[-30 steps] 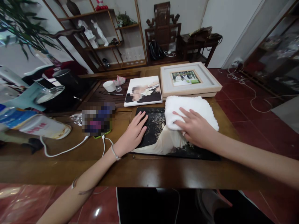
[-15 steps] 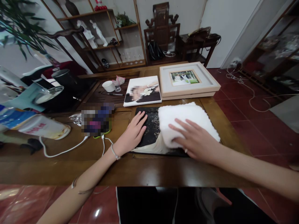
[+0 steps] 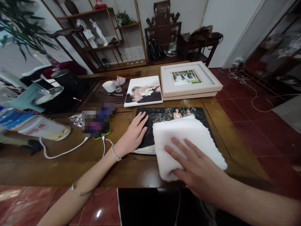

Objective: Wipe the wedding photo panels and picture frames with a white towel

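Note:
A dark photo print (image 3: 146, 133) lies flat on the wooden table, showing two people in its upper part and pale fabric along its lower edge. My left hand (image 3: 134, 133) rests palm down on the print's left edge, fingers stretched out. Over the right and lower part of the print lies a folded, fluffy white towel (image 3: 162, 133); it overhangs the print's near edge. My right hand (image 3: 195, 166) holds the towel from above, fingers spread across it and the thumb by its near fold. The towel hides much of the print.
Behind the print lie a smaller photo panel (image 3: 154, 98) and stacked wooden picture frames (image 3: 191, 91). A white cup (image 3: 109, 86) stands on the tea tray. Left are a blurred-out item (image 3: 97, 121) with white cables, a plastic packet (image 3: 44, 127) and a dark kettle (image 3: 62, 78).
My right hand has drawn the towel towards me, past the print's near edge. The two people at the print's top have come into view. My left hand has stayed in place.

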Tool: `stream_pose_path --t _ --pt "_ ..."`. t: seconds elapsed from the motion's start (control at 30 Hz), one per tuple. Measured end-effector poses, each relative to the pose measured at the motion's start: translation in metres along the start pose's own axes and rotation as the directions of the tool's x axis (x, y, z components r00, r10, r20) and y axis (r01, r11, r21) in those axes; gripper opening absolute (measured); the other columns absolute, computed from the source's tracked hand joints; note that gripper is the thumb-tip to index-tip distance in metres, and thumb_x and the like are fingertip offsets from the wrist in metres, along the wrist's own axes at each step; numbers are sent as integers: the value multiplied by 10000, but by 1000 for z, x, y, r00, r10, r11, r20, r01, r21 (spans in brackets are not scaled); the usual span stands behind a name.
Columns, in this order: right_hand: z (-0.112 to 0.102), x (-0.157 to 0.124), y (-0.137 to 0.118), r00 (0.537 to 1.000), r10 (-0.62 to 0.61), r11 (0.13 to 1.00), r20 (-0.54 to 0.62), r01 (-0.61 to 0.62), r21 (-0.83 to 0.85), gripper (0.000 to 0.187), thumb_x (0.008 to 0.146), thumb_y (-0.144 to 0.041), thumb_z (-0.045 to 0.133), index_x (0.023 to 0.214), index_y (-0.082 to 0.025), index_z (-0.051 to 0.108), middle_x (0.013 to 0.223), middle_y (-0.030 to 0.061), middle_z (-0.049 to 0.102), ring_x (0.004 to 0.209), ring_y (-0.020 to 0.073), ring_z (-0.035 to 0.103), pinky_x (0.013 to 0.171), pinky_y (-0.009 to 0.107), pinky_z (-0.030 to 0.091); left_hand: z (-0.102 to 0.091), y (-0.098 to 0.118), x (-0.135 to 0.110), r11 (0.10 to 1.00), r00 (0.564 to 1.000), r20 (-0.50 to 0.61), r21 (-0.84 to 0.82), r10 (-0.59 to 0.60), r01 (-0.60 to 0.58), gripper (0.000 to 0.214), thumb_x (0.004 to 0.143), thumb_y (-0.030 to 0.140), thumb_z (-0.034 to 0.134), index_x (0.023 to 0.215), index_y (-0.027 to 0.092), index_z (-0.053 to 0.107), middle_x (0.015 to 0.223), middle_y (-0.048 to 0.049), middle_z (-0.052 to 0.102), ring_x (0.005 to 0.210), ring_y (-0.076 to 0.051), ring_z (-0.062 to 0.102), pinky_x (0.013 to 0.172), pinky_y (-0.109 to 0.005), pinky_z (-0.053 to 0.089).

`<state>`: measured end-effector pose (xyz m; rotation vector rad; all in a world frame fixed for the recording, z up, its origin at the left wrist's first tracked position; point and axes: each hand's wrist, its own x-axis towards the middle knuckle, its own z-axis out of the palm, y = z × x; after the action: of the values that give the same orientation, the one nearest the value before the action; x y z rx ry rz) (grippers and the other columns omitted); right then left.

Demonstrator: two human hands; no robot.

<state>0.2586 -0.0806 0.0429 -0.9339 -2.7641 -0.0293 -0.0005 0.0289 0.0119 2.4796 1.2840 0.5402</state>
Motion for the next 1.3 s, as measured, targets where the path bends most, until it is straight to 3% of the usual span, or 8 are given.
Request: stream_pose_path --t 0.1,0.2,0.4,0.57,0.73,0.9,1.1,1.3 --pt "-1 -1 11 1000 -16 1000 21 15 19 238 724 -234 709 960 -240 679 1504 98 422 1389 393 319 1077 591 334 0 0 0 1000 1000 -2 1 5 -5 489 1022 334 287 1486 183 315 1585 -128 253 1489 -266 159 1200 -516 200" --pt "-2 4 46 999 -1 1000 41 2 -31 381 678 -196 737 1050 -242 674 1499 102 429 1382 381 338 1070 585 347 0 0 0 1000 1000 -4 -2 2 -2 490 1022 336 290 1488 189 312 1588 -128 247 1487 -269 163 1196 -521 206" --pt "-6 21 103 986 160 966 34 -150 -210 448 715 -90 640 1158 -159 639 1451 157 479 1349 379 394 1034 558 403 -1 1 0 1000 1000 6 2 -15 15 494 1021 334 286 1477 150 332 1578 -146 266 1489 -264 157 1202 -509 196" --pt "-3 14 60 991 129 983 40 -122 -135 425 677 -145 715 1099 -161 666 1464 192 449 1360 438 347 1046 614 364 -1 1 0 1000 1000 2 -3 -9 9 490 1021 335 293 1486 185 318 1587 -128 253 1488 -265 163 1197 -521 204" --pt "1 -3 12 1000 -1 1000 28 0 20 232 711 -222 721 938 -218 678 1533 118 370 1417 398 250 1108 599 286 -1 1 0 1000 1000 -3 -1 -2 2 491 1019 343 294 1490 205 317 1585 -117 262 1486 -272 172 1193 -523 219" --pt "-3 2 52 999 7 1000 43 -6 -3 401 676 -175 724 1069 -228 665 1490 106 440 1383 380 340 1074 584 355 -1 0 0 1000 1000 -2 4 3 -3 488 1020 337 296 1487 195 317 1585 -126 258 1486 -270 169 1195 -526 208" --pt "-6 14 115 984 178 965 -1 -175 -196 415 760 -59 566 1161 -144 628 1433 155 500 1345 373 405 1035 557 412 -2 1 0 1000 1000 7 8 -11 11 490 1024 334 289 1484 169 317 1585 -134 253 1491 -258 152 1205 -509 191" --pt "0 6 81 986 168 971 -2 -166 -174 413 679 -94 662 1089 -137 649 1462 193 451 1368 433 336 1059 610 357 -2 2 -1 1000 1000 7 -1 -10 10 488 1025 348 291 1492 209 306 1589 -110 249 1491 -257 154 1206 -510 185"
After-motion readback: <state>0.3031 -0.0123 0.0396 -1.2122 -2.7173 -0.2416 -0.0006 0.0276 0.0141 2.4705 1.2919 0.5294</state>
